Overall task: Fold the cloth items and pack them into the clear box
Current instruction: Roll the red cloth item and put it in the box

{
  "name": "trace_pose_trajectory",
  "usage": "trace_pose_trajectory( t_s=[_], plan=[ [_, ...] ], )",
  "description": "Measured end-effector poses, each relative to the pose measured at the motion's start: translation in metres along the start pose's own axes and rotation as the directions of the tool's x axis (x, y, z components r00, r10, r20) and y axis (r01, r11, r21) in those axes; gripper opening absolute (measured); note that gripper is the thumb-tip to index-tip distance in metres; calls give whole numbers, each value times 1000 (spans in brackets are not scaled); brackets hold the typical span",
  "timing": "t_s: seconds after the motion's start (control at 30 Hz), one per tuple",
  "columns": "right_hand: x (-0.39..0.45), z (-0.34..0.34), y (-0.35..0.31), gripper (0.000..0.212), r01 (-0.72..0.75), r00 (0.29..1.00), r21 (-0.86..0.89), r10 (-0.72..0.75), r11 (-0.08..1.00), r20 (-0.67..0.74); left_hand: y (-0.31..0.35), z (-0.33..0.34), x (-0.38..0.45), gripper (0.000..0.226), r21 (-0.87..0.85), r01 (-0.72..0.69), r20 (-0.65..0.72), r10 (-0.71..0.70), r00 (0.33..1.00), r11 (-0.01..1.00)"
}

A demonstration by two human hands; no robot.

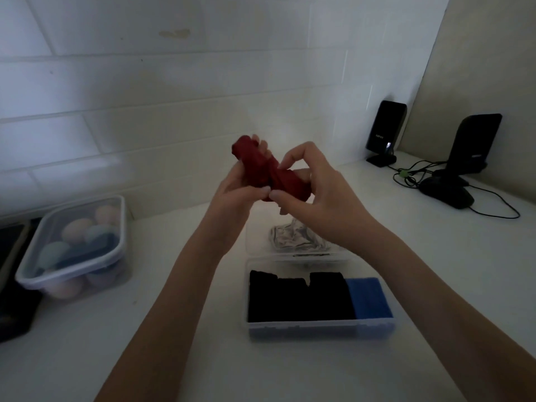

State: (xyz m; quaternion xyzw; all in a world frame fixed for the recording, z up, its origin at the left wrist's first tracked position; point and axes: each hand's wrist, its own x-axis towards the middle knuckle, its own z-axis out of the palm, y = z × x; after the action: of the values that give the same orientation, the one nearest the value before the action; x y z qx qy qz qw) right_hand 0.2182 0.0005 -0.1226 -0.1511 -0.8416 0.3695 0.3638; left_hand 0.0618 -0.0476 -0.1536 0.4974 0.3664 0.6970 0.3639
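A dark red cloth [262, 165] is bunched and twisted in the air above the counter, held by both hands. My left hand [237, 184] grips its left part from below. My right hand [316, 187] pinches its right end with thumb and fingers. Below them the clear box [319, 327] lies open on the white counter, holding several folded black cloths [298, 297] side by side and a folded blue cloth [369, 297] at its right end. Behind the box, a crumpled grey-white cloth [293, 236] lies on the box's clear lid, partly hidden by my right wrist.
A lidded clear container [72, 245] with pastel round items stands at the left. Dark objects sit at the far left edge. Two black speakers [384, 132], a black mouse [446, 192] and cables lie at the back right. A tiled wall rises behind.
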Motion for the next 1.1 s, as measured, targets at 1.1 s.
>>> trace_pose_trajectory(
  t_s=[1.1],
  plan=[
    [3,-10,14,29,-138,986,264,159,955,-58,6,7,-10,57,84,181,100,-189,977,980]
  ],
)
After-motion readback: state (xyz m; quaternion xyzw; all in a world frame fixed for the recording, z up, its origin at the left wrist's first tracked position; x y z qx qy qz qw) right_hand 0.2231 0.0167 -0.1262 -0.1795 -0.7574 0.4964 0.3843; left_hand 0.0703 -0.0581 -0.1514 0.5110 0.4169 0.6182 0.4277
